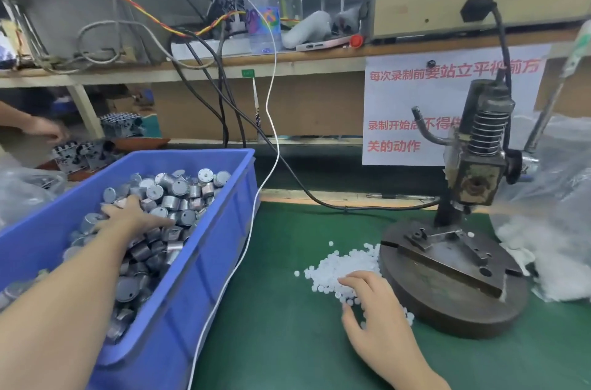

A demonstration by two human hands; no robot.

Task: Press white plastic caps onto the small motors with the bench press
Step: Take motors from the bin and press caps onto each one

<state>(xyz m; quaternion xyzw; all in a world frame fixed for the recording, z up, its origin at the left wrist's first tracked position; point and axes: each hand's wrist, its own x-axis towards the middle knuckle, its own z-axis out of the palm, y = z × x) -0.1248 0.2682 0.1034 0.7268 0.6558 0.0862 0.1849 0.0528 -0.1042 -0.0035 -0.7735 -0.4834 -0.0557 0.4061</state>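
A blue bin point(220, 230) on the left is heaped with small silver motors point(179, 194). My left hand point(134, 214) lies in the bin on top of the motors, its fingers stretched out among them. A loose pile of white plastic caps point(339, 261) sits on the green mat beside the bench press's round base point(447, 300). My right hand point(374, 303) is on the near edge of that pile; its fingertips touch the caps, with thumb and index finger apart. The press head point(476, 178) with its spring stands raised above the empty fixture plate point(447, 258).
A white cable point(256, 214) and a black cable point(307, 191) run across the mat between bin and press. A clear plastic bag point(550, 214) lies right of the press. The press lever point(547, 114) rises at the right. Another person's hand point(44, 130) works far left.
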